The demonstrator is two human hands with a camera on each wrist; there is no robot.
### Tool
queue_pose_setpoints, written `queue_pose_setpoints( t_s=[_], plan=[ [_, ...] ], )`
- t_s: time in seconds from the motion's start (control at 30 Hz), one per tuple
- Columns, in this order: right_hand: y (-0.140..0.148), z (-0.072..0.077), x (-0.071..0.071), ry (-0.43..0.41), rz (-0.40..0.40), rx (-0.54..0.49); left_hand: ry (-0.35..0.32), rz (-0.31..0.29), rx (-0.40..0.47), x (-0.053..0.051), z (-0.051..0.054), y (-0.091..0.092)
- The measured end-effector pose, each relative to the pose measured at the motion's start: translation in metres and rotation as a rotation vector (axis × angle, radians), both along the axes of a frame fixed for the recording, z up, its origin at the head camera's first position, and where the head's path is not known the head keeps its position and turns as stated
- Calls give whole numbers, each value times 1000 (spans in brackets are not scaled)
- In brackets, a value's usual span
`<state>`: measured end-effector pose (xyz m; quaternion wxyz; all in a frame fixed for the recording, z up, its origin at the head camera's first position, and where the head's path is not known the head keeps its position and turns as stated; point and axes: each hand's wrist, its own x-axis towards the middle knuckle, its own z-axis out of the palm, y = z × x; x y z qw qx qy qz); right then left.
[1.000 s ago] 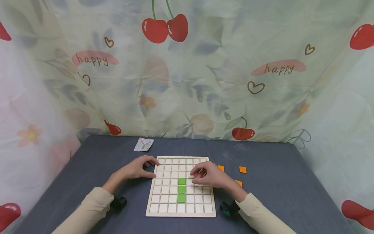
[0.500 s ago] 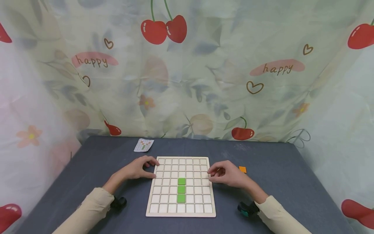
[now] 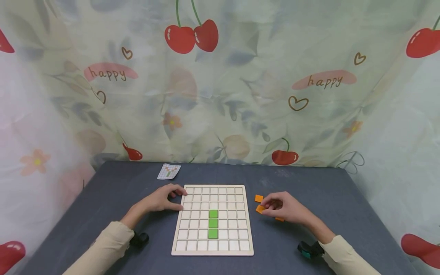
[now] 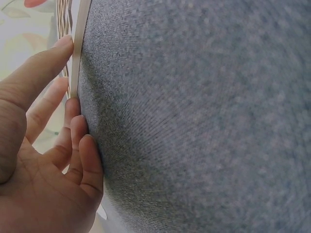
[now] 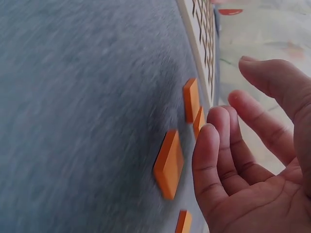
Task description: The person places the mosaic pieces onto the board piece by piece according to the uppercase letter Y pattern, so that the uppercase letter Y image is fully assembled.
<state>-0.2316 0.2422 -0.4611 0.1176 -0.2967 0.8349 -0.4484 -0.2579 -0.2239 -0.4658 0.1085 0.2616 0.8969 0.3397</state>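
Observation:
A pale grid board lies on the dark table, with a column of green square tiles in its lower middle. Against its left edge rests my left hand, thumb and fingertips touching the rim, as the left wrist view also shows. My right hand hovers right of the board over loose orange tiles. In the right wrist view its fingers are loosely bent, nothing is between them, and the orange tiles lie on the cloth beside them. In the head view the hand partly hides some tiles.
A small card with a printed grid pattern lies behind the board, to the left. Dark cloth covers the table. A printed curtain hangs at the back and along both sides.
My right hand has moved from above the board out to the right, over the orange tiles. My left hand stays at the board's left edge. The green tiles have not moved.

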Motion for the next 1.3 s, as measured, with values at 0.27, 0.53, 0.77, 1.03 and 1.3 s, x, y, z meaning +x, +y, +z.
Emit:
queue_pose_setpoints(
  t_s=[0.27,0.53,0.77,1.03,1.3],
  plan=[
    [20,-1,5,-35,-60,-1,-7,8,-9,1,2,1],
    [34,-2,9,-43,-108,10,2,1,-7,0,1,0],
    [40,-5,14,-31,-157,46,3,-4,-2,-2,-2,-1],
    [39,-8,22,-33,-247,84,4,-2,-4,-1,-1,-1],
    [33,-12,25,-21,-325,125,6,-7,-7,0,1,0]
  ],
)
